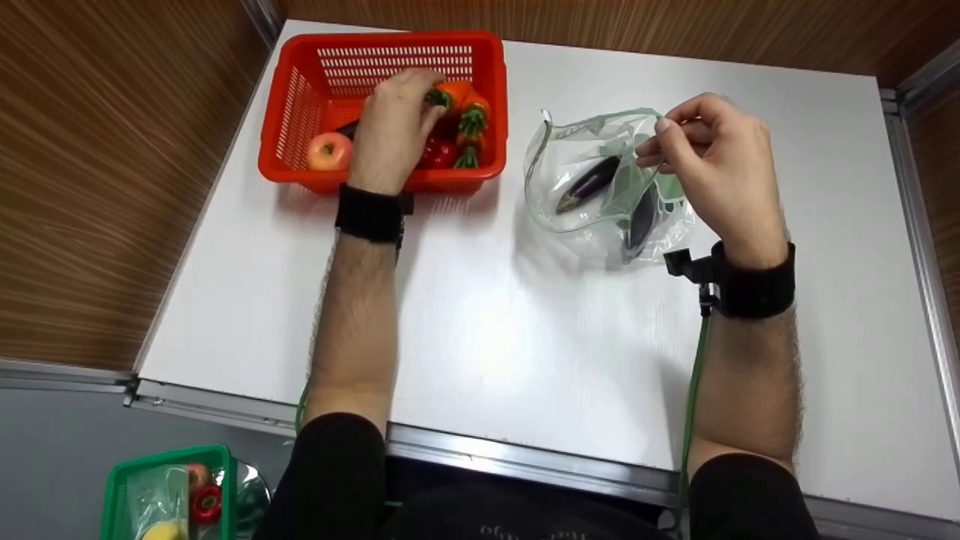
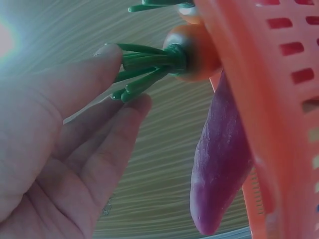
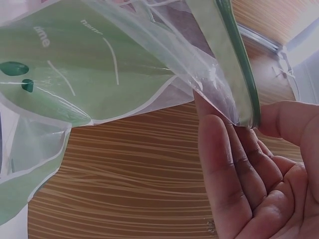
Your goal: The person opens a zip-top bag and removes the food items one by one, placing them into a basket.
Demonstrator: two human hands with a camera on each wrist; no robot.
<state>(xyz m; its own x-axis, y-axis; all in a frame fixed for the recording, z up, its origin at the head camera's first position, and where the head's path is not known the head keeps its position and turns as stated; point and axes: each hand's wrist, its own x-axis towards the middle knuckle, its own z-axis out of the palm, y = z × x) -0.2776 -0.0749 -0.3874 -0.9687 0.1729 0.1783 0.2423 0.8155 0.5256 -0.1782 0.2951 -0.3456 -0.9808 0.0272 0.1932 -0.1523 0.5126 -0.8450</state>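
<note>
My left hand (image 1: 394,124) reaches into the red basket (image 1: 382,178). Its thumb and fingers pinch the green leafy top of an orange carrot (image 2: 194,55). A long purple vegetable (image 2: 219,164) shows beside that carrot in the left wrist view. My right hand (image 1: 724,165) pinches the rim of a clear and green zip bag (image 3: 124,64) between thumb and fingers. The bag's mouth gapes, and inside it lie a dark purple eggplant (image 1: 592,182) and a second one (image 1: 641,221).
An apple (image 1: 330,152), shiny red produce (image 1: 439,154) and more carrots (image 1: 472,124) are in the red basket. Basket and bag stand on a white table (image 1: 480,322) with wood-patterned panels (image 1: 600,30) around it. Lower left, a green basket (image 1: 112,495) holds produce and a bag.
</note>
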